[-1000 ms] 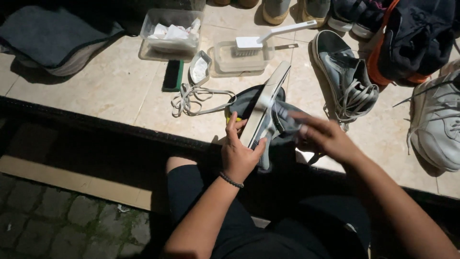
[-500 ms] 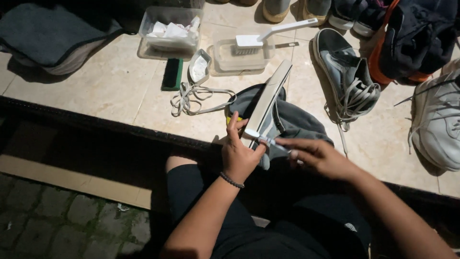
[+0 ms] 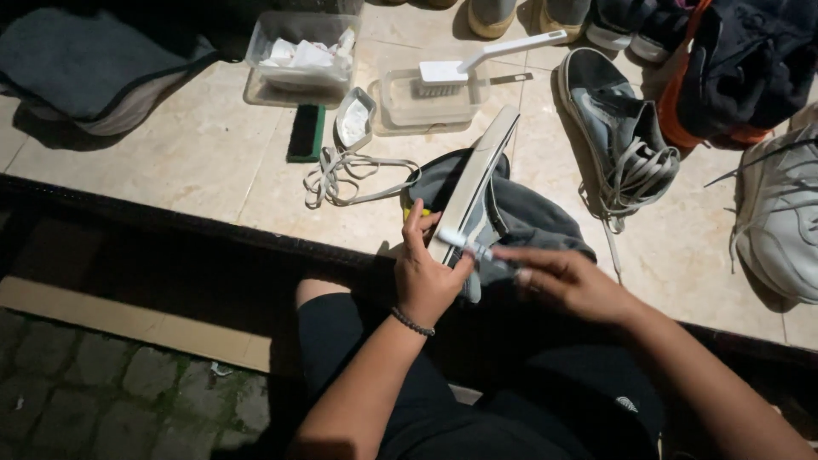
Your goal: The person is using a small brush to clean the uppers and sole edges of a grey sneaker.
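Head view: right hand [image 3: 567,285] lower, perhaps brushing.

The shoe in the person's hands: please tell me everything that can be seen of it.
The shoe is a dark grey sneaker with a white sole edge, and its fabric looks like canvas. It is tilted on its side, sole edge up, toe pointing away from the person, over a pale tiled floor. The left hand grips its heel end. The right hand holds a small white brush against the sole edge. No laces show on it.
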